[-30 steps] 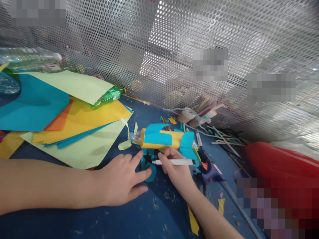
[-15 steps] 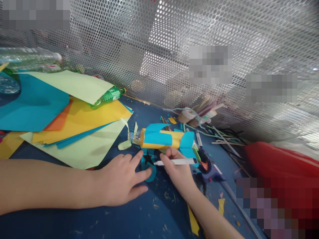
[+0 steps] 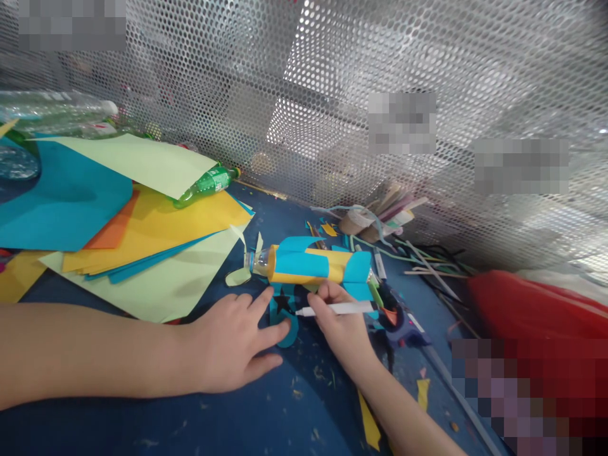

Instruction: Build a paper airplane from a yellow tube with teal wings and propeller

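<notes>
My left hand lies flat on the blue table, fingers spread, its fingertips pressing a teal paper piece with a black star drawn on it. My right hand is closed around a white marker, which lies nearly level with its tip pointing left toward the star. Just behind both hands lies a bottle plane, a plastic bottle wrapped in yellow paper with teal wings and a pale green propeller.
A pile of coloured paper sheets covers the left of the table, with a green bottle on it. Sticks, pipe cleaners and paper scraps lie at the back right. A glue gun and red cloth are on the right. A perforated metal screen stands behind.
The marker has shifted slightly to the right, its tip drawing back from the star. My left hand has stayed in place.
</notes>
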Demonstrator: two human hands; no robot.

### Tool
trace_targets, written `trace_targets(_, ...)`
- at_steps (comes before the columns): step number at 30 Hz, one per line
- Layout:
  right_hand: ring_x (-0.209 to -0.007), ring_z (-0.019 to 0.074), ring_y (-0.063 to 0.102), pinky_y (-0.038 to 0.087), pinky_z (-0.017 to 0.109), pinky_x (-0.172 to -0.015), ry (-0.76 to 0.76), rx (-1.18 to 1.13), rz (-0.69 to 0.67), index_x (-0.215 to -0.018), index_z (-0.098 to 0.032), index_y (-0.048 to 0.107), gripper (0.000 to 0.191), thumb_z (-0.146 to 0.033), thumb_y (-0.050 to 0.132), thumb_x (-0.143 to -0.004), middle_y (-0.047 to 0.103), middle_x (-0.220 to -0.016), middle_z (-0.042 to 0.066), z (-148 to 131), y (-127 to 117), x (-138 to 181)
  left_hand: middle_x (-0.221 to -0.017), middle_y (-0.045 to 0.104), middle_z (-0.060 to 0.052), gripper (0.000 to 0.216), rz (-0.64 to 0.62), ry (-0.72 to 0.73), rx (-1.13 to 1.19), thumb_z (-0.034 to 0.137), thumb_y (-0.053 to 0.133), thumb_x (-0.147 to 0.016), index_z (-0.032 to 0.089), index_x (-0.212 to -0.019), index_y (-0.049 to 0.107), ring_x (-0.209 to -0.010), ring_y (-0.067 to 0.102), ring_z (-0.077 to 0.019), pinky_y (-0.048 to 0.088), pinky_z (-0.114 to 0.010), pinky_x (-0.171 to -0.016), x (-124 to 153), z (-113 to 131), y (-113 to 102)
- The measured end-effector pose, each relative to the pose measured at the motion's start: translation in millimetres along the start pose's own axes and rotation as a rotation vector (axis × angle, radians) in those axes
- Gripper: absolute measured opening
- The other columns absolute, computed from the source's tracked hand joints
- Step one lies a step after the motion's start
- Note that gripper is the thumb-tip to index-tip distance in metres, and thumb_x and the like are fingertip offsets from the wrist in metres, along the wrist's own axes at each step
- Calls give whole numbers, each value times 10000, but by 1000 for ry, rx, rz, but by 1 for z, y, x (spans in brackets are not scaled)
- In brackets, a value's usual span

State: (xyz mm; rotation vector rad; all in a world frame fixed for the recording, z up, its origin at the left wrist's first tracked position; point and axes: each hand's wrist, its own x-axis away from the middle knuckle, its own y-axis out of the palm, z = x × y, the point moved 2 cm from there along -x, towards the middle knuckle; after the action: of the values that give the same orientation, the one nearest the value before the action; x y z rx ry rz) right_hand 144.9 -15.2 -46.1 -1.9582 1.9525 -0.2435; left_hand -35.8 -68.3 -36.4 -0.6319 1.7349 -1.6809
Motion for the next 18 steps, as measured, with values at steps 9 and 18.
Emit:
trace_targets(9, -362, 74, 269, 208, 219, -357, 26, 0, -16, -564, -238, 323, 302, -290, 558, -745, 327, -384, -95, 2, 1, 1, -1356, 440, -187, 445, 22, -8, 26, 487, 360, -917, 284, -1294, 483, -876, 610, -284, 479, -426, -711, 1, 0, 0)
trace_targets(18, -375, 77, 281, 223, 219, -368, 28, 6, -24, -560, -237, 323, 300, -291, 562, -733, 327, -396, -94, 3, 1, 0, -1345, 449, -198, 449, 6, -4, 13, 487, 370, -913, 282, -1297, 481, -861, 615, -292, 482, -427, -688, 0, 0, -1)
